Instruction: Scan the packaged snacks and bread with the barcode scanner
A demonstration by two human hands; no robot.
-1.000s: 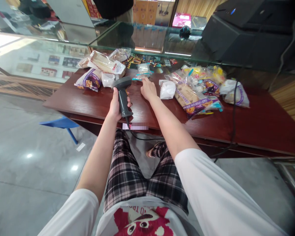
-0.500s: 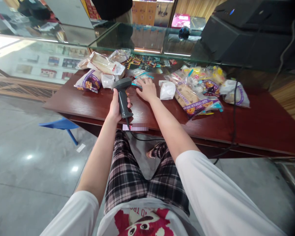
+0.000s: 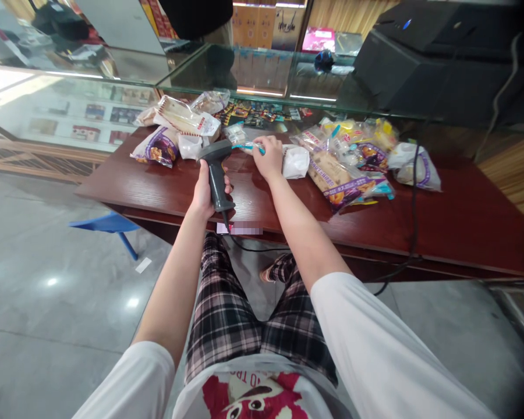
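My left hand (image 3: 206,189) is wrapped round the handle of a dark grey barcode scanner (image 3: 217,180), its head tilted up over the table. My right hand (image 3: 269,157) grips the right end of a small clear packet with a blue edge (image 3: 248,145), just off the scanner's head. Another clear packet (image 3: 234,134) lies behind it. Beside my right hand sits a white paper-wrapped item (image 3: 296,162). Left of the scanner are a purple-and-clear snack bag (image 3: 158,145) and a long bread bag with a striped edge (image 3: 186,116).
Several bagged breads (image 3: 332,171) are heaped on the right of the dark red table (image 3: 471,215). A glass display case (image 3: 262,70) stands behind. A black cable (image 3: 414,203) hangs over the front edge; a blue stool (image 3: 109,223) is at the left.
My right hand has closed on the blue-edged packet and lifted its end, shifting slightly right. The scanner in my left hand stays almost in place.
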